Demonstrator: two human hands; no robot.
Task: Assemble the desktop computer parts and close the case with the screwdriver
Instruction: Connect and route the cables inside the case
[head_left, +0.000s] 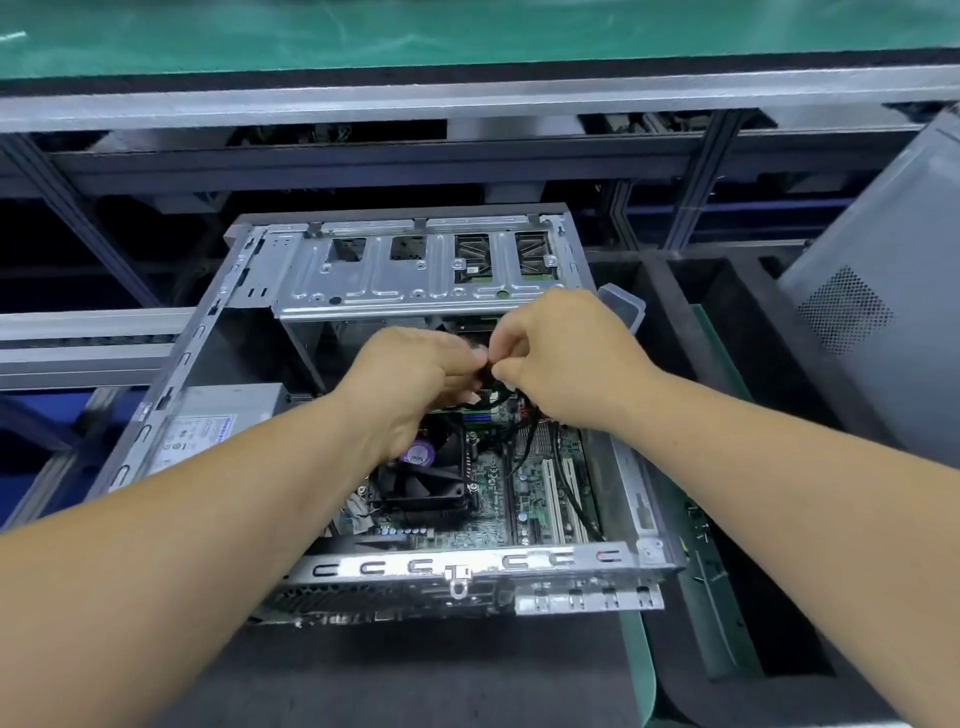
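An open desktop computer case (171, 374) lies on its side in front of me. Inside it I see the green motherboard (493, 499), a black CPU fan (426, 478) and the grey power supply (208, 431) at the left. A metal drive cage (415, 280) spans the far end. My left hand (410, 374) and my right hand (561, 358) meet above the board, and both pinch a black cable (491, 387) between their fingertips. More black cable hangs down toward the board. No screwdriver is visible.
The grey side panel (883, 291) with a mesh vent leans at the right. A clear plastic box (623, 306) sits just behind my right hand. A dark foam tray (727, 332) lies to the right, and a conveyor frame (467, 109) runs across the back.
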